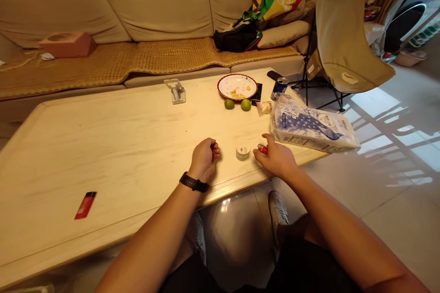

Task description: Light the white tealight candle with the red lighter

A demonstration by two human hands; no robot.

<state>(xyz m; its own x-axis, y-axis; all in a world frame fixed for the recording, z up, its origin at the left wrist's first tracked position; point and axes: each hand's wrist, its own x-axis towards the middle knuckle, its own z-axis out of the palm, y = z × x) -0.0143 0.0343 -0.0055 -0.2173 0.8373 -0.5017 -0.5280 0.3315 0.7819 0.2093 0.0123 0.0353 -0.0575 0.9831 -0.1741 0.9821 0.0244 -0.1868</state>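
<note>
My left hand (pixel 204 159) rests curled on the pale marble-patterned table (pixel 113 146), with a black wristwatch (pixel 194 182) on the wrist and nothing visible in its fingers. My right hand (pixel 275 159) pinches a small red lighter (pixel 262 149) at its fingertips. Between my hands stands a small white tealight candle (pixel 242 151), nearer the right hand and apart from both. A second red lighter (pixel 85 204) lies far to the left on the tabletop. A large peacock-printed tissue pack (pixel 313 127) lies just beyond my right hand.
Further along the table are a plate with food scraps (pixel 237 87), two limes (pixel 237 104), a drink can (pixel 280 88), a black phone (pixel 275 74) and a small clear stand (pixel 175 91). A beige sofa (pixel 154 4) runs behind, with a folding chair (pixel 347 39) at right.
</note>
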